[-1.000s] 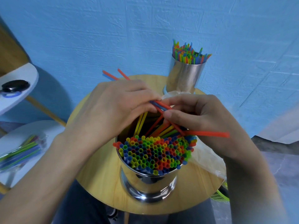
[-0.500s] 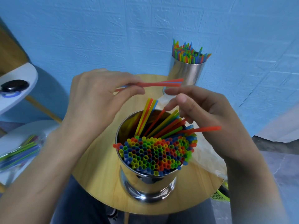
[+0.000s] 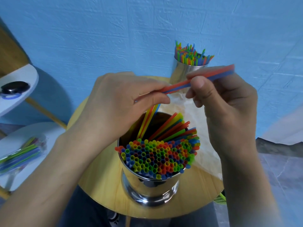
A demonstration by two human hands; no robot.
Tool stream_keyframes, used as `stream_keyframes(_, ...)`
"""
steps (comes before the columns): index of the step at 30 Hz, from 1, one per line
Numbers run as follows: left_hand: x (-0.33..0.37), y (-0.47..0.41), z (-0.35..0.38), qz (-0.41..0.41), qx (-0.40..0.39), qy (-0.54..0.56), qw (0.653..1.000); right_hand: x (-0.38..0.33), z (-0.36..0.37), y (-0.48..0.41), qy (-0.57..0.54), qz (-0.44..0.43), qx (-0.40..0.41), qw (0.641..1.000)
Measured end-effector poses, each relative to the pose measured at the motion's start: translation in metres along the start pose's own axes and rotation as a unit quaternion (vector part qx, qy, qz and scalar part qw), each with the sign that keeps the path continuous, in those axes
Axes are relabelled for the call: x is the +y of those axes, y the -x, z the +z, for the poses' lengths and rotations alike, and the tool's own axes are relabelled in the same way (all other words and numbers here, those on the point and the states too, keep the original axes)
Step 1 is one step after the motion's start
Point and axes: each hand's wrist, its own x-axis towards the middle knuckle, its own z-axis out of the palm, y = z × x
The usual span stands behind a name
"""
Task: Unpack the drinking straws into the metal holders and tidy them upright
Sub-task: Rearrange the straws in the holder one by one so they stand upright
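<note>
Left hand [image 3: 118,102] and right hand [image 3: 229,108] fingers [image 3: 199,85] are pinching two straws [image 3: 178,84], holding them nearly level above the holder [image 3: 147,182]. Probably handling light, slick and crushable; gripping gently, mid-length.

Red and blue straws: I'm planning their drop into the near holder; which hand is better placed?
Probably left: the left hand grips the straws low down, above the near holder; the right hand pinches them higher, off to the side.

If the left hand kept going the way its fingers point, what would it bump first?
Probably the right hand, pinching the same straws just ahead of the left hand; depth is hard to judge.
</note>
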Motion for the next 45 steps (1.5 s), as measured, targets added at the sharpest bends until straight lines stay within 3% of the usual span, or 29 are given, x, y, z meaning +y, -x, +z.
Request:
stream_keyframes(7, 0.013, 0.001, -0.005, -0.03, -0.008, 0.097, 0.995, -0.012, -0.001, -0.003, 0.0, -0.05, 0.015, 0.999)
stream_keyframes(10, 0.016, 0.0, -0.005, -0.058, -0.061, 0.186, 0.979, -0.013, -0.001, -0.005, 0.026, -0.062, 0.017, 0.998)
stream_keyframes(14, 0.005, 0.001, -0.007, -0.093, -0.103, 0.203, 0.969, -0.006, -0.004, -0.007, 0.112, -0.028, -0.034, 0.993)
stream_keyframes(17, -0.002, 0.005, -0.003, -0.104, -0.127, 0.182, 0.969, 0.005, -0.006, -0.005, 0.165, 0.036, -0.115, 0.979)
stream_keyframes(21, -0.007, 0.007, 0.003, -0.122, -0.122, 0.131, 0.976, 0.006, -0.007, -0.004, 0.158, 0.075, -0.158, 0.972)
stream_keyframes(28, -0.012, 0.008, 0.002, -0.121, -0.125, 0.051, 0.983, 0.01, -0.021, -0.003, 0.146, 0.052, -0.096, 0.983)
stream_keyframes(32, -0.011, 0.007, 0.006, -0.134, -0.11, 0.071, 0.982, 0.015, -0.026, -0.001, 0.193, 0.065, -0.126, 0.971)
stream_keyframes(35, -0.011, 0.007, 0.01, -0.134, -0.149, 0.087, 0.976, 0.016, -0.027, 0.0, 0.205, 0.079, -0.151, 0.964)
stream_keyframes(40, -0.017, 0.005, 0.013, -0.169, -0.229, 0.087, 0.955, 0.017, -0.034, 0.002, 0.189, 0.098, -0.121, 0.97)
stream_keyframes(45, -0.017, 0.004, 0.012, -0.191, -0.236, 0.068, 0.95, 0.012, -0.045, 0.005, 0.208, 0.137, -0.14, 0.958)
